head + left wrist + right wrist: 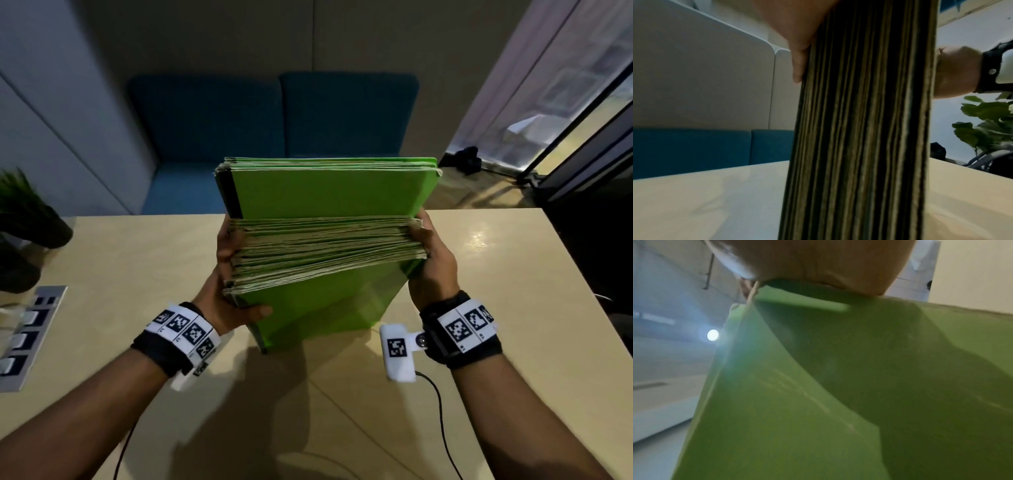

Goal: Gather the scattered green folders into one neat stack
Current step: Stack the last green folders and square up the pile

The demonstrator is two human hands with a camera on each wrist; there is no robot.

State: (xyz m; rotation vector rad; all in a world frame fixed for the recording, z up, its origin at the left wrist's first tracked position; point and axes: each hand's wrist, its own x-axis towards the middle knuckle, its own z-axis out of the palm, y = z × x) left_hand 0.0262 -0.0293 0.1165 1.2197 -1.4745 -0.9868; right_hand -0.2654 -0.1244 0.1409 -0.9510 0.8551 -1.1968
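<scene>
At the far left of the beige table [496,308] we see a dark potted plant [30,219] and, nearer us, a grey socket panel [27,339] set into the surface. Moving right, our left hand [233,294] grips the left edge of the stack of green folders [325,253], thumb curled over the near cover and fingers wrapped behind. We hold the stack upright, edges up, over the middle of the table; the left wrist view shows its lower end at the tabletop. Further right, our right hand [431,263] clasps the opposite edge, fingers curled round it. Behind stands a blue sofa [274,120].
</scene>
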